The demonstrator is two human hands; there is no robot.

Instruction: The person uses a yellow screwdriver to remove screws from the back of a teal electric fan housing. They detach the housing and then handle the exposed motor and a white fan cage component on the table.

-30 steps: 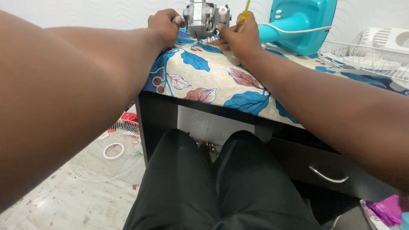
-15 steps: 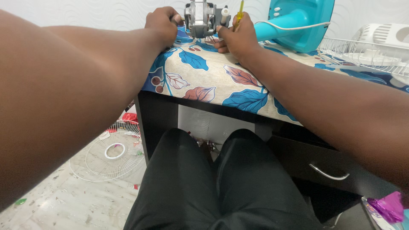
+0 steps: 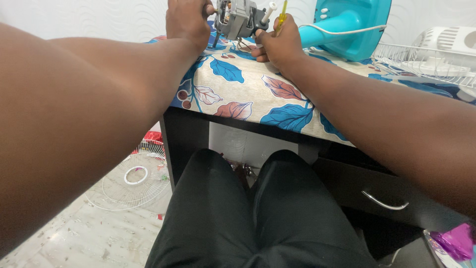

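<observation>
Just below the right forearm, at the lower corner of the view, lies a crumpled magenta foil wrapper (image 3: 452,241), the only package in sight; no label or sign can be made out. Both arms stretch forward over the lap to the far edge of the table, which is covered by a leaf-printed cloth (image 3: 233,84). The left hand (image 3: 187,21) is clenched on the left end of the grey fan motor (image 3: 237,20), lifting it tilted so its white shaft points up to the right. The right hand (image 3: 277,43) rests knuckles-down on the cloth just right of the motor, fingers curled around a yellow screwdriver (image 3: 282,15) whose handle stands up between them. Just beyond the right hand is a teal fan base (image 3: 347,30), and farther right a white wire grille (image 3: 421,62). Below the left arm, another white fan guard (image 3: 134,181) lies on the floor.
</observation>
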